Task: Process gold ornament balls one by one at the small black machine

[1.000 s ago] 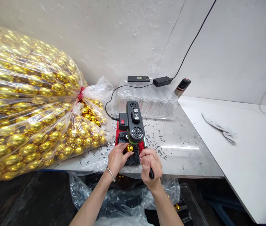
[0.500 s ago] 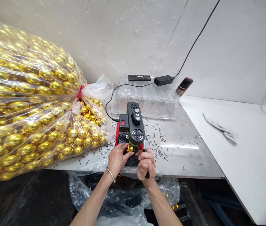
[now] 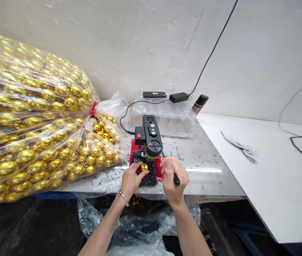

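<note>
Between the thumb and fingers of my left hand (image 3: 131,179) is a small shiny gold ball (image 3: 144,167), held below the head of a black bench drill press (image 3: 153,137). A dark spot shows on top of the ball. My right hand (image 3: 174,177) is wrapped round the black-gripped lever handle (image 3: 176,180) at the machine's right side. The machine's dark base (image 3: 148,179) is strewn with black shavings and rests on a red mat (image 3: 159,169). Fingers of my left hand cover part of the ball.
Big clear bags of gold balls (image 3: 33,142) fill the left. Behind the machine are a clear plastic container (image 3: 164,122), a power adapter (image 3: 179,97), a remote control (image 3: 154,94) and a dark-capped bottle (image 3: 200,104). A glove (image 3: 240,147) lies on the white table at right.
My right hand has moved right and away from the machine with the lever handle. My left hand and the ball have shifted slightly left, out from under the head. The camera view has shifted slightly.
</note>
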Action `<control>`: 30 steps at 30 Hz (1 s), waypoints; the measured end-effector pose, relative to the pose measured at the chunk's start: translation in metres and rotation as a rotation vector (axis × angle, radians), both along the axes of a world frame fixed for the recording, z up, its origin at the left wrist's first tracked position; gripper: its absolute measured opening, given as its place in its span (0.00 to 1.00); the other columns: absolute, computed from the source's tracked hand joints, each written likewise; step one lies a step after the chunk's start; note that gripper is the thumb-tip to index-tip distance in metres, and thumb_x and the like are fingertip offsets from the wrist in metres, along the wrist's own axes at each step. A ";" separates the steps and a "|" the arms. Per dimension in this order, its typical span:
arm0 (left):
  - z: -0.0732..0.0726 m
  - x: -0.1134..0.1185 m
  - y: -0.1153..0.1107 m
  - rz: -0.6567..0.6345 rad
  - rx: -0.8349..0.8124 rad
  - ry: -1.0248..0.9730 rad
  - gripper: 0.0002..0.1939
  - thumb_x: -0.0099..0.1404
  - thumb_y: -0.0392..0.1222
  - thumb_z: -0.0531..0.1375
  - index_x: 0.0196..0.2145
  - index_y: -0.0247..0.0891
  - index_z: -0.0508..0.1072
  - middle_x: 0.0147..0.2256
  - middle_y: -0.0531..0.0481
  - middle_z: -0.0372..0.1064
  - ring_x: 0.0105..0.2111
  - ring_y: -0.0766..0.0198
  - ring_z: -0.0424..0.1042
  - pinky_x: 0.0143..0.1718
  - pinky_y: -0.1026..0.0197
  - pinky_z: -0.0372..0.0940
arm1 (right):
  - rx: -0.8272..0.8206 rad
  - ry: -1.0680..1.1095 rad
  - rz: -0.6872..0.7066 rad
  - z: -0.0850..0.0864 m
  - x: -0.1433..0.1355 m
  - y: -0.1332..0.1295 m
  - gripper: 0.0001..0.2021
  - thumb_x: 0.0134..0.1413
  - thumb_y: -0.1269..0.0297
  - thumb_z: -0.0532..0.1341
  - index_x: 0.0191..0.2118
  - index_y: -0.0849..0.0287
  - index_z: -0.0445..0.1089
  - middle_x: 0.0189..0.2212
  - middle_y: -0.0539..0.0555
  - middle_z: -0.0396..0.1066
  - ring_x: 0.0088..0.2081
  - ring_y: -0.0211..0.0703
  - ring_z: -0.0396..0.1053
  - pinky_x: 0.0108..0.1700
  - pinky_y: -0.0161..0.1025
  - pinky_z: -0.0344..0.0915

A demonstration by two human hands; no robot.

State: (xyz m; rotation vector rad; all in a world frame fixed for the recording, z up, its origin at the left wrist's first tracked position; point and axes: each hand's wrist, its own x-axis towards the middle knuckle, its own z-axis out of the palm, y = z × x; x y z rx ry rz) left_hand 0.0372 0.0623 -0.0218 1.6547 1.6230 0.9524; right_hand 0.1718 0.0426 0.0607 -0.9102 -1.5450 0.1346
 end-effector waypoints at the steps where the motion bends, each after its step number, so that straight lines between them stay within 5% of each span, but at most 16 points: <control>1: -0.001 -0.003 -0.007 0.023 -0.030 -0.084 0.20 0.56 0.50 0.64 0.43 0.36 0.77 0.38 0.45 0.76 0.35 0.58 0.73 0.40 0.57 0.66 | -0.008 -0.007 0.008 0.006 0.000 0.000 0.13 0.60 0.76 0.50 0.24 0.58 0.58 0.23 0.49 0.62 0.28 0.36 0.64 0.30 0.36 0.60; 7: -0.030 -0.023 -0.072 -0.052 -0.680 -0.669 0.28 0.50 0.63 0.65 0.32 0.32 0.77 0.22 0.51 0.70 0.22 0.67 0.66 0.23 0.65 0.62 | 0.013 -0.049 0.011 -0.001 0.000 -0.002 0.13 0.59 0.77 0.50 0.24 0.57 0.58 0.22 0.49 0.62 0.28 0.37 0.64 0.30 0.37 0.59; 12: -0.060 -0.030 -0.108 0.342 -1.120 -1.121 0.22 0.56 0.54 0.66 0.39 0.32 0.75 0.31 0.46 0.72 0.28 0.65 0.73 0.31 0.62 0.70 | 0.040 -0.029 0.011 -0.010 -0.001 -0.003 0.13 0.58 0.78 0.50 0.24 0.57 0.58 0.22 0.49 0.61 0.29 0.38 0.64 0.30 0.37 0.59; 14: -0.062 -0.033 -0.111 0.337 -1.113 -1.243 0.15 0.54 0.38 0.68 0.40 0.32 0.74 0.33 0.46 0.72 0.31 0.65 0.75 0.34 0.64 0.70 | 0.041 -0.031 0.020 -0.010 -0.001 -0.003 0.13 0.58 0.78 0.50 0.24 0.57 0.58 0.22 0.49 0.61 0.29 0.38 0.65 0.30 0.37 0.60; 17: -0.051 -0.039 -0.107 0.175 -0.988 -1.323 0.24 0.47 0.24 0.68 0.43 0.33 0.74 0.37 0.46 0.74 0.37 0.63 0.76 0.41 0.65 0.69 | 0.038 -0.046 0.019 -0.011 0.000 -0.003 0.13 0.58 0.78 0.50 0.24 0.57 0.58 0.21 0.49 0.61 0.29 0.38 0.64 0.30 0.37 0.59; 20: -0.029 -0.041 -0.095 0.038 -0.887 -1.258 0.21 0.50 0.32 0.70 0.43 0.35 0.74 0.38 0.46 0.74 0.39 0.60 0.76 0.39 0.65 0.69 | 0.033 -0.052 0.020 -0.013 0.000 -0.004 0.13 0.58 0.78 0.50 0.25 0.57 0.58 0.23 0.49 0.62 0.29 0.37 0.64 0.31 0.37 0.60; 24: -0.004 -0.036 -0.070 0.016 -0.758 -1.204 0.19 0.51 0.42 0.70 0.41 0.36 0.73 0.37 0.47 0.75 0.36 0.65 0.74 0.31 0.69 0.67 | 0.031 -0.051 0.031 -0.014 0.001 -0.004 0.13 0.58 0.79 0.51 0.25 0.57 0.58 0.22 0.49 0.62 0.29 0.37 0.64 0.30 0.37 0.59; 27: 0.002 -0.030 -0.044 0.072 -0.632 -1.178 0.18 0.55 0.42 0.67 0.43 0.37 0.73 0.39 0.45 0.76 0.34 0.67 0.73 0.30 0.69 0.66 | 0.033 -0.054 0.030 -0.015 0.002 -0.004 0.13 0.58 0.79 0.51 0.25 0.57 0.58 0.21 0.48 0.61 0.29 0.37 0.64 0.31 0.37 0.60; 30: 0.000 -0.025 -0.020 0.142 -0.515 -1.155 0.14 0.55 0.41 0.65 0.40 0.35 0.74 0.40 0.45 0.75 0.37 0.64 0.74 0.39 0.63 0.70 | 0.032 -0.060 0.029 -0.016 0.002 -0.004 0.13 0.58 0.78 0.51 0.24 0.57 0.58 0.21 0.48 0.60 0.29 0.38 0.65 0.31 0.37 0.60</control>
